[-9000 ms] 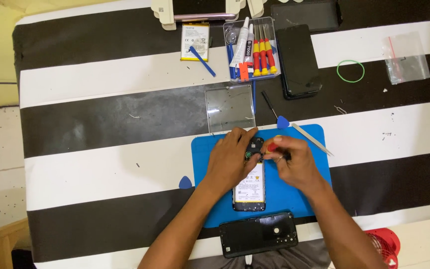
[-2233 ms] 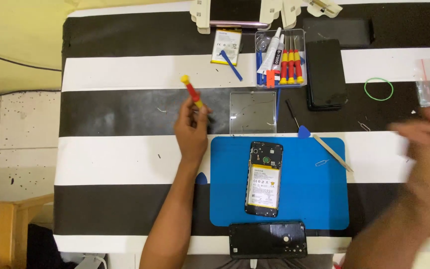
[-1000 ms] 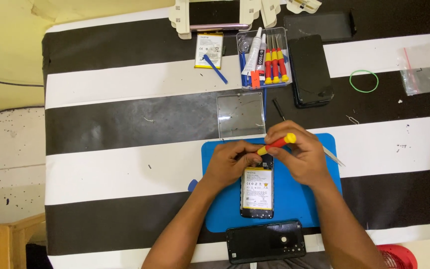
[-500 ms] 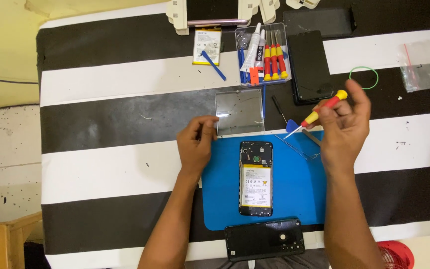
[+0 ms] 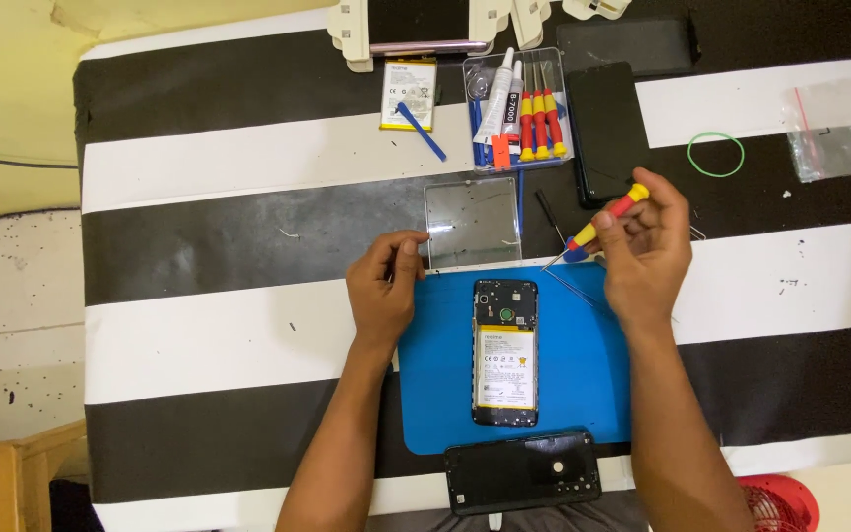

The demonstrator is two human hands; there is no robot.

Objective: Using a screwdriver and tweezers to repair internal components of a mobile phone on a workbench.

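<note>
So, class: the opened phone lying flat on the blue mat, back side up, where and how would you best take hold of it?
Grip the opened phone across its two long side edges near the middle, coming from above. It lies flat on the blue mat with battery and board exposed upward, so fingers should probably stay on the frame, not the open face. Both long sides look free of tools.

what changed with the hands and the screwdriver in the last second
Both hands lifted off the opened phone. The right hand carried the red and yellow screwdriver up and right, keeping its grip; the left hand moved left toward the clear tray. Phone and blue mat stayed put.
</note>
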